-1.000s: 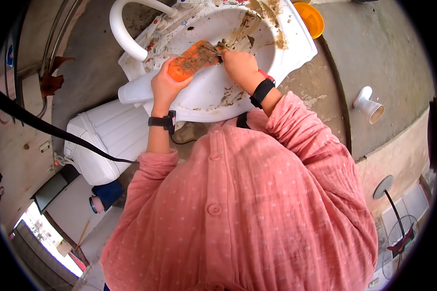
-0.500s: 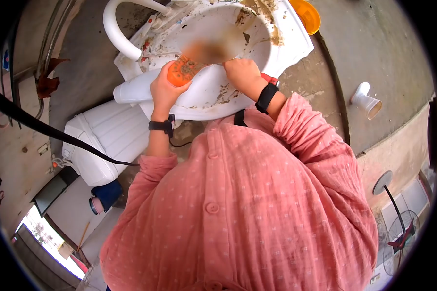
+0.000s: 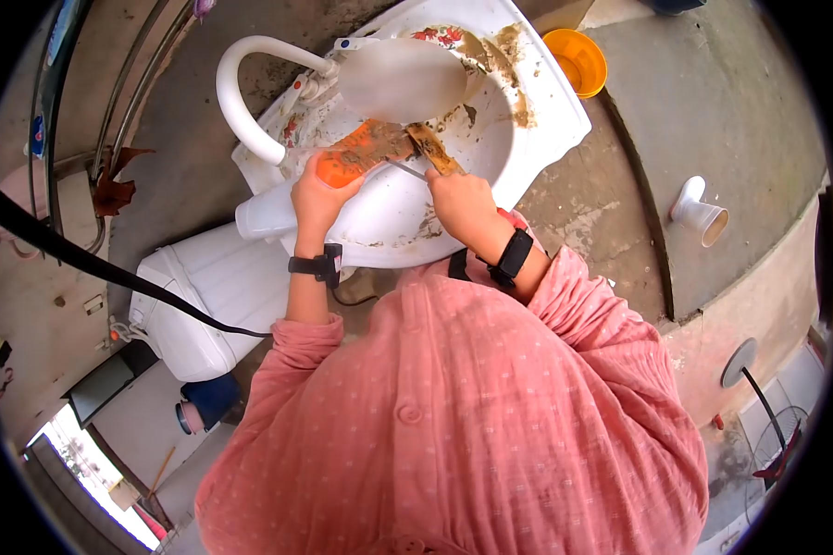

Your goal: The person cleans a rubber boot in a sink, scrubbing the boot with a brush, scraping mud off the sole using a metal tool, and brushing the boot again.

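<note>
Left hand (image 3: pixel 317 208) curls around the near end of the orange piece (image 3: pixel 339 167), likely to brace it with its muddy face up. Right hand (image 3: pixel 465 208) is closed around a thin rod (image 3: pixel 406 169); brown strip (image 3: pixel 432 148) juts from the same fist (can't tell if it's gripped too). Orange piece sits over the sink (image 3: pixel 562 129), probably so muck drops in the bowl. Its long axis slants from left palm up and right, far end pointing at the strip. Farther out: tap (image 3: pixel 229 92) left, yellow bucket (image 3: pixel 578 63) right, beside the sink.
</note>
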`<state>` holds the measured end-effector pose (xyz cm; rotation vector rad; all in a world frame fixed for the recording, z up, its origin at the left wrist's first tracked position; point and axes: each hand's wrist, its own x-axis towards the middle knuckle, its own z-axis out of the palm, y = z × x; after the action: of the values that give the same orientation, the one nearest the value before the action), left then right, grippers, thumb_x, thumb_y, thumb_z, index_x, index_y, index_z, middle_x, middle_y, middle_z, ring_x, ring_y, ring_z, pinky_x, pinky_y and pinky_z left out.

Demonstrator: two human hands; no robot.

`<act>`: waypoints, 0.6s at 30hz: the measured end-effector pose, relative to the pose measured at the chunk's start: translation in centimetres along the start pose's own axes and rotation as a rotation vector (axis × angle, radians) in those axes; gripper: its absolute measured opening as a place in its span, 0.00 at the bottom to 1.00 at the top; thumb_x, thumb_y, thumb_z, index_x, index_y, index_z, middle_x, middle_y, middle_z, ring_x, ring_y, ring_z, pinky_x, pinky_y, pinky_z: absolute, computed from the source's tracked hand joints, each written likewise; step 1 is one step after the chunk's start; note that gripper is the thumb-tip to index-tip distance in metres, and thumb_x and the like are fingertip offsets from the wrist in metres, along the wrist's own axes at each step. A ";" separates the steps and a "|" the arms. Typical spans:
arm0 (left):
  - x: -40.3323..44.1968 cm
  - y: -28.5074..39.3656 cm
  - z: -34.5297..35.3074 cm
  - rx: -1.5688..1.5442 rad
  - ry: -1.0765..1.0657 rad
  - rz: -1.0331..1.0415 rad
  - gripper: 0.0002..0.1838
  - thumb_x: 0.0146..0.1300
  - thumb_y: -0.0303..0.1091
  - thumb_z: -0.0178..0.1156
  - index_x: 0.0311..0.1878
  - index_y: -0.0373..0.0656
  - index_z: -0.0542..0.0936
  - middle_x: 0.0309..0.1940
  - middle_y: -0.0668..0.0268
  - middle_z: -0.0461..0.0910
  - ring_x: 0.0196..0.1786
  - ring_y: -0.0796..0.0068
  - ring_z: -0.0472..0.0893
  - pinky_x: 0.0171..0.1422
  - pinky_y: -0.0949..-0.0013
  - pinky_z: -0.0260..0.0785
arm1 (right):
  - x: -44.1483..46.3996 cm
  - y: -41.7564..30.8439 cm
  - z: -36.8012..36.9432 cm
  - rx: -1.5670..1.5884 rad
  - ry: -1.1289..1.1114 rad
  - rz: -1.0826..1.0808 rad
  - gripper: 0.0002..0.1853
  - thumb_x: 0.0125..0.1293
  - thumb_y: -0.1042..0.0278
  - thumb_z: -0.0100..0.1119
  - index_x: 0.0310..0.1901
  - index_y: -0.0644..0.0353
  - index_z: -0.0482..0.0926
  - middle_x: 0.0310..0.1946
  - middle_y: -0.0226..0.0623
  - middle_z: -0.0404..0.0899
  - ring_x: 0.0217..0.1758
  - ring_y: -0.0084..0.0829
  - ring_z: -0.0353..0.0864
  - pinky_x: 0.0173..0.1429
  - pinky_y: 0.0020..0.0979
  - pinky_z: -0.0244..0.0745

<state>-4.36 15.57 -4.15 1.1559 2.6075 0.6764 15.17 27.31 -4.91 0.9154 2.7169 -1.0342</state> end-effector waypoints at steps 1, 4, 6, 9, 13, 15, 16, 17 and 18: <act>0.0 -0.1 0.0 0.010 0.005 0.000 0.31 0.37 0.44 0.74 0.46 0.43 0.75 0.36 0.59 0.82 0.41 0.62 0.82 0.44 0.66 0.73 | 0.2 -0.1 0.1 0.002 0.002 0.000 0.08 0.56 0.74 0.48 0.36 0.62 0.75 0.24 0.45 0.80 0.30 0.43 0.82 0.31 0.40 0.76; 0.6 0.0 -0.7 -0.103 -0.067 -0.078 0.34 0.39 0.41 0.74 0.50 0.38 0.74 0.39 0.59 0.81 0.43 0.67 0.81 0.48 0.68 0.72 | 1.9 -0.2 1.3 0.011 -0.054 0.015 0.08 0.55 0.74 0.49 0.36 0.62 0.75 0.25 0.46 0.80 0.30 0.43 0.82 0.32 0.39 0.76; -0.1 1.0 -0.7 -0.055 -0.077 -0.039 0.33 0.38 0.42 0.74 0.49 0.40 0.74 0.39 0.59 0.82 0.42 0.65 0.81 0.46 0.68 0.72 | 3.0 0.2 2.1 0.061 0.017 -0.016 0.08 0.56 0.74 0.48 0.36 0.62 0.75 0.25 0.46 0.80 0.31 0.43 0.82 0.33 0.39 0.76; -0.3 -0.5 0.2 -0.066 -0.024 0.021 0.32 0.37 0.42 0.74 0.48 0.43 0.75 0.38 0.59 0.82 0.41 0.64 0.81 0.45 0.67 0.73 | 4.1 0.4 3.2 0.099 0.084 -0.068 0.09 0.56 0.73 0.47 0.37 0.63 0.76 0.26 0.46 0.80 0.31 0.42 0.82 0.33 0.39 0.76; 0.3 -1.2 0.0 -0.128 -0.026 -0.027 0.32 0.37 0.43 0.74 0.48 0.44 0.75 0.38 0.59 0.82 0.41 0.64 0.81 0.45 0.67 0.73 | 1.7 -0.8 0.7 0.100 0.034 -0.075 0.10 0.57 0.73 0.46 0.37 0.63 0.76 0.27 0.46 0.80 0.31 0.43 0.82 0.34 0.39 0.76; 0.6 -0.7 -0.4 -0.121 -0.046 -0.044 0.33 0.36 0.43 0.74 0.49 0.44 0.75 0.38 0.59 0.82 0.41 0.63 0.82 0.45 0.67 0.73 | 1.4 -0.8 0.3 0.058 -0.011 -0.018 0.10 0.57 0.73 0.45 0.36 0.63 0.77 0.27 0.46 0.80 0.31 0.43 0.82 0.34 0.40 0.76; 0.4 -0.2 -0.5 -0.067 -0.052 -0.012 0.33 0.36 0.43 0.74 0.49 0.44 0.75 0.37 0.59 0.82 0.41 0.63 0.82 0.44 0.66 0.73 | 1.9 -0.4 1.2 0.104 0.006 -0.044 0.09 0.57 0.74 0.44 0.38 0.61 0.74 0.25 0.46 0.79 0.30 0.46 0.80 0.35 0.43 0.74; 0.1 0.1 -0.5 -0.015 -0.054 0.019 0.33 0.36 0.42 0.74 0.49 0.44 0.75 0.36 0.59 0.82 0.40 0.62 0.82 0.44 0.66 0.73 | 2.8 -0.1 1.9 0.097 0.008 -0.046 0.09 0.57 0.74 0.44 0.38 0.61 0.74 0.25 0.46 0.79 0.30 0.46 0.80 0.35 0.43 0.74; -0.2 0.2 -0.4 -0.020 -0.046 0.015 0.33 0.36 0.42 0.74 0.49 0.44 0.75 0.36 0.59 0.82 0.40 0.62 0.82 0.44 0.66 0.73 | 3.7 0.2 2.5 0.074 0.035 -0.034 0.09 0.58 0.74 0.44 0.37 0.61 0.74 0.25 0.46 0.79 0.31 0.46 0.80 0.35 0.43 0.74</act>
<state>-4.27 15.41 -3.69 1.1729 2.5511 0.6691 11.91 27.67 -8.02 0.9095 2.7488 -1.1427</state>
